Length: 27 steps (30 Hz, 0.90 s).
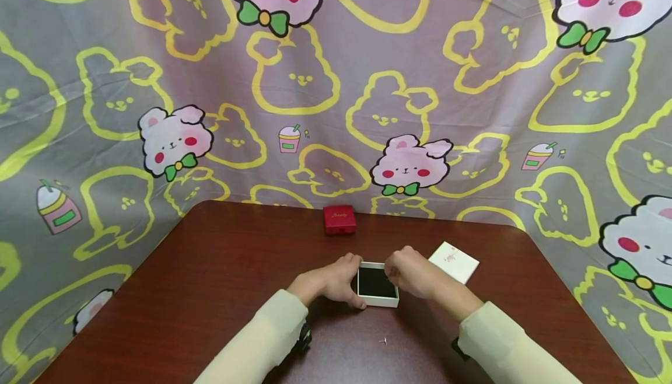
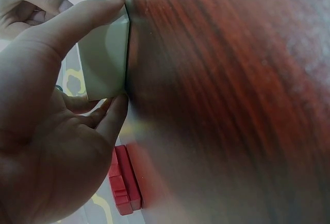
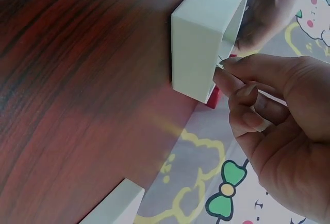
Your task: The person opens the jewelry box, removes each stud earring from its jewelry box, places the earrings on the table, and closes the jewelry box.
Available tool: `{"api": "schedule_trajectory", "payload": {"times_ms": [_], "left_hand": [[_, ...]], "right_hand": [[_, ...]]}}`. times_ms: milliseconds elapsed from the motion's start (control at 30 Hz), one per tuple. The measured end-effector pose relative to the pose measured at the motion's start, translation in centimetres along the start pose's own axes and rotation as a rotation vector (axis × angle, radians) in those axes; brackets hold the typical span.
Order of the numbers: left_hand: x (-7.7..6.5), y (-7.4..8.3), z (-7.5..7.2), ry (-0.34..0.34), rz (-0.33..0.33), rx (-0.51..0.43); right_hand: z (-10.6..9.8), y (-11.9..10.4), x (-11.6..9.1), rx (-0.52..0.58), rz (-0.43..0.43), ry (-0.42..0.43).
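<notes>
An open white box [image 1: 379, 302] with a black lining [image 1: 375, 282] sits on the table. My left hand [image 1: 341, 279] grips its left side, the thumb [image 2: 105, 10] at the near corner and fingers at the far one. Over the box's right rim, my right hand [image 1: 412, 272] pinches a tiny thin piece [image 3: 220, 60] between thumb and forefinger; it looks like a stud earring, mostly hidden by the fingertips. A similar small stud earring [image 1: 384, 341] lies on the table nearer to me.
A white lid [image 1: 454, 260] with a small red print lies right of the box, partly behind my right forearm. At the table's back edge stands a red box [image 1: 339, 220]. A patterned curtain [image 1: 325, 110] hangs around the brown table [image 1: 252, 244].
</notes>
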<state>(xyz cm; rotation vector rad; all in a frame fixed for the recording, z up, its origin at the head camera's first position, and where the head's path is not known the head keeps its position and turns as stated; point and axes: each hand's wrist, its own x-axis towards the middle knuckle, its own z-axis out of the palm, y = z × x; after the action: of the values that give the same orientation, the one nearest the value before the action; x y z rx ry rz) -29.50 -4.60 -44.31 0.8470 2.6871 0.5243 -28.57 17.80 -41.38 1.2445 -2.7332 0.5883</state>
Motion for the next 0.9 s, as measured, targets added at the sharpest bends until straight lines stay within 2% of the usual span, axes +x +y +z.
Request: {"api": "schedule_trajectory", "payload": {"times_ms": [900], "left_hand": [[-0.1, 0.1, 0.0, -0.006, 0.004, 0.005]], "right_hand": [[-0.6, -1.1, -0.5, -0.007, -0.022, 0.014]]}}
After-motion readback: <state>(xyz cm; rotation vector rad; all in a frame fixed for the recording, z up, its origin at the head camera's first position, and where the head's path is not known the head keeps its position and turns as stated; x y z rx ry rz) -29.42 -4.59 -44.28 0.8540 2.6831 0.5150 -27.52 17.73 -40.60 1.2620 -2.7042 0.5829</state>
